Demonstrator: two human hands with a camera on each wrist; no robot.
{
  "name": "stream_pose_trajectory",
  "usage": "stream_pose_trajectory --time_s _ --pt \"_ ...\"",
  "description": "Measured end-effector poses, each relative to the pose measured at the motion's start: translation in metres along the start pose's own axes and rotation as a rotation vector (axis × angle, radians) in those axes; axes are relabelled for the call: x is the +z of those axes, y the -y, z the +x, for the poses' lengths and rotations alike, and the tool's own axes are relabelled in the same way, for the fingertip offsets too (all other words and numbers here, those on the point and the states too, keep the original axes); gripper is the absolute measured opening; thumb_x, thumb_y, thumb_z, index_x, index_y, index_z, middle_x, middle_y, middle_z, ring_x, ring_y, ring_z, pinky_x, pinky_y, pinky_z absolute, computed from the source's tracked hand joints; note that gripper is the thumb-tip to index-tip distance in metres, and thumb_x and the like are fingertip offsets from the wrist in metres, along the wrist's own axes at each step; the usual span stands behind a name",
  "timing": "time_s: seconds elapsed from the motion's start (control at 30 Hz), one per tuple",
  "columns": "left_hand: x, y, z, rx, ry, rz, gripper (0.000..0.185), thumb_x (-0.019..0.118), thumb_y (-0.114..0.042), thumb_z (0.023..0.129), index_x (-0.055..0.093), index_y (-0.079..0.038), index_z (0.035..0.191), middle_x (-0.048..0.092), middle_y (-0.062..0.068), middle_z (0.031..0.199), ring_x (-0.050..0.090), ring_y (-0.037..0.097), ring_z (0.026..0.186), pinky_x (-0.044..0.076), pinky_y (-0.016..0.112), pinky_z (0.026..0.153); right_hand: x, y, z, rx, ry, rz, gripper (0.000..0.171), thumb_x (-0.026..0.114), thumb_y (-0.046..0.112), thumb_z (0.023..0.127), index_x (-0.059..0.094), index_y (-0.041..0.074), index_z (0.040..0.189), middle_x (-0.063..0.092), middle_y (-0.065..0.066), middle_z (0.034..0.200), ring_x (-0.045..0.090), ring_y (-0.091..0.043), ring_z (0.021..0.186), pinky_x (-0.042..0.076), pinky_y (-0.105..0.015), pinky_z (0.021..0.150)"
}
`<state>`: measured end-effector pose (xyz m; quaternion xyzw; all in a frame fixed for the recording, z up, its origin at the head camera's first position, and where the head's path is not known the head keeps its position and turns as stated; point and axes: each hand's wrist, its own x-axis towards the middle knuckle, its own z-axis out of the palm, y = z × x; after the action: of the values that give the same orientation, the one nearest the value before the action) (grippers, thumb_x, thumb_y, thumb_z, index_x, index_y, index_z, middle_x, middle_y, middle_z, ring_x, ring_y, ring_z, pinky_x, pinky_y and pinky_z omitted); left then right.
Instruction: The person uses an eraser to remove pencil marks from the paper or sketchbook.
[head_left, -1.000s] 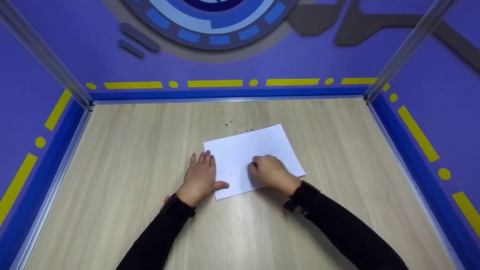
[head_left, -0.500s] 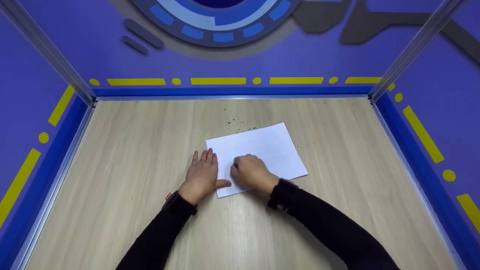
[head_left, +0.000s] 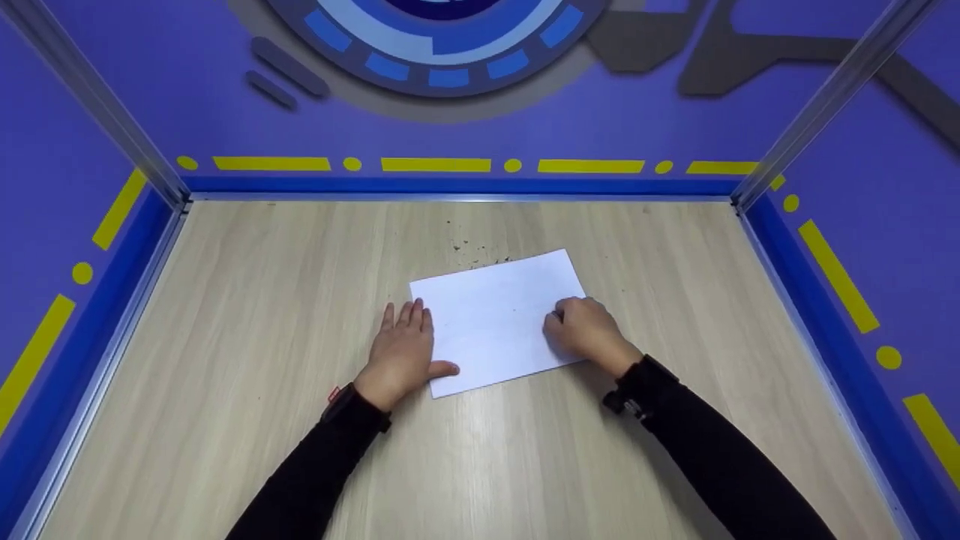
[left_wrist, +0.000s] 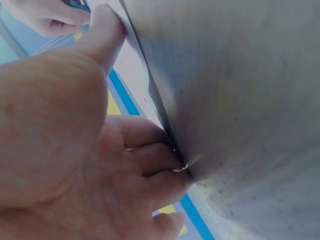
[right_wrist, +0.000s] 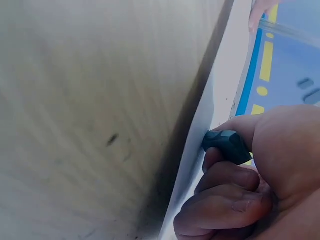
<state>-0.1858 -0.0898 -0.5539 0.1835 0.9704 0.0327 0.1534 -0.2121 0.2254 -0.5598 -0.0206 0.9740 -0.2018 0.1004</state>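
Observation:
A white sheet of paper [head_left: 487, 322] lies tilted on the wooden table, with faint grey marks on it. My left hand [head_left: 403, 351] presses flat over its left edge, fingers straight and thumb spread onto the sheet. Near the right edge, my right hand [head_left: 589, 330] pinches a small dark eraser [right_wrist: 227, 145] against the paper. The right wrist view shows this blocky eraser between thumb and curled fingers; from the head most of it is hidden. In the left wrist view the left hand's thumb [left_wrist: 107, 30] rests on the sheet.
Dark crumbs [head_left: 480, 250] are scattered just beyond the paper's far edge. The wooden table [head_left: 262, 300] is bounded by blue-purple panels [head_left: 525, 135] at the back and both sides, with metal rails along the edges.
My right hand first slid left across the paper with the eraser, then back right to the sheet's right side. Grey smudges look fainter now. The left hand stays in place.

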Motion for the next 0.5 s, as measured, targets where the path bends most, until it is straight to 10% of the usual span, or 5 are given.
stream_pose_trajectory --time_s 0.17,0.5 --pt "-0.001 -0.001 -0.001 0.005 -0.005 -0.015 0.117 0.072 -0.073 0.095 0.035 0.012 0.167 0.029 0.032 0.178 0.027 0.045 0.170 0.015 0.064 0.140 0.001 0.011 -0.004 0.012 0.006 -0.015 0.038 0.054 0.028 0.107 0.077 -0.003 0.103 0.077 -0.020 0.104 0.068 -0.033 0.098 0.057 -0.053 0.090" --pt "0.001 0.000 -0.001 0.013 -0.040 -0.003 0.117 0.073 -0.073 0.093 0.039 0.013 0.164 0.035 0.033 0.175 0.033 0.046 0.167 0.019 0.064 0.139 0.040 0.082 -0.019 -0.209 0.077 -0.009 0.041 0.060 0.032 0.108 0.053 0.017 0.070 0.060 -0.005 0.073 0.060 -0.027 0.075 0.055 -0.049 0.074"
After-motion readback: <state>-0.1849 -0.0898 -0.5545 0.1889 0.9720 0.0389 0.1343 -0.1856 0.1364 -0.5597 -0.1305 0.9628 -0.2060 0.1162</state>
